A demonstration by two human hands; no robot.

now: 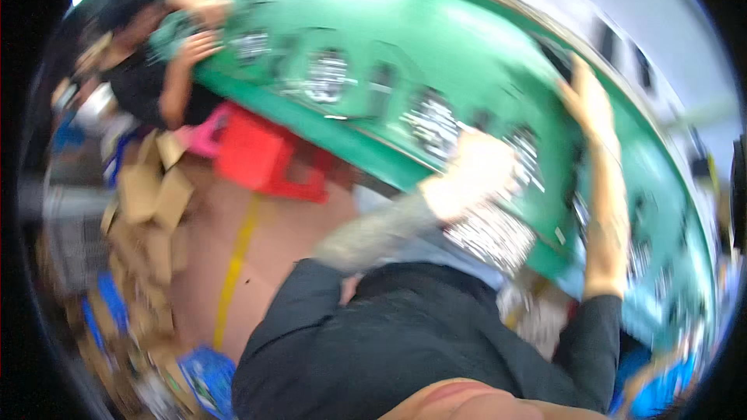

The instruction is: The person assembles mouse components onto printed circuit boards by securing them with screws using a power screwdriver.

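Motion blurs the whole picture. My left hand (482,167) is over the near edge of the green table, rounded with its fingers curled in. What it holds, if anything, is hidden. Beside it on the table are a cluster of small silvery and dark parts (432,120) and a similar cluster (525,154) on its right. A pile of small shiny pieces (492,239) lies just below that hand, by the table edge. My right hand (587,101) stretches toward the far edge, thumb and fingers apart, next to a dark object (554,54) whose kind is too smeared to tell.
The long green table (459,39) curves across the view with more part clusters (327,76). Another person (144,54) works at its far left end. A red plastic stool or bin (257,152) stands on the floor. Cardboard boxes (148,187) and a blue bag (208,377) lie left.
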